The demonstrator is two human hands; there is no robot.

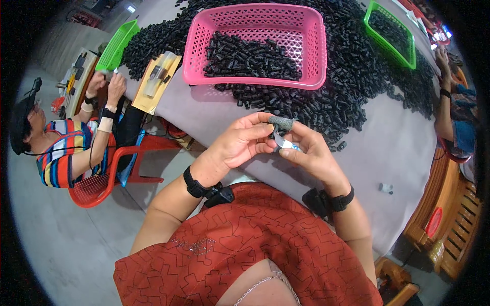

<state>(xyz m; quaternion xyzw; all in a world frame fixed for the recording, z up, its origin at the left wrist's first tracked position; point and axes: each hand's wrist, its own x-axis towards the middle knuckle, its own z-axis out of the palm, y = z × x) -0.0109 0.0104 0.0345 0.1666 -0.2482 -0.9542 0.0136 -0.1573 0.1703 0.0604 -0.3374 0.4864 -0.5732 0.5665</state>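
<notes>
Both hands meet over the near part of the cloth-covered table. My left hand (237, 140) is closed, thumb and fingers pinching a small black piece (274, 127) that they mostly hide. In my right hand (314, 153) is a small knife (287, 144) with a short curved blade and a white-and-blue handle, its blade against or very close to the black piece. A grey rough-textured sleeve (282, 122) seems to cover the tip of my right index finger. Just beyond both hands spreads a large heap of small black cylindrical pieces (352, 97).
A pink perforated basket (314, 76) with black pieces stands on the heap. Green baskets (390, 48) sit further off. A small grey-and-black object (386, 188) lies at right. A person (66, 143) works at left on a red chair (109, 178); another person's arm (444, 97) shows at right.
</notes>
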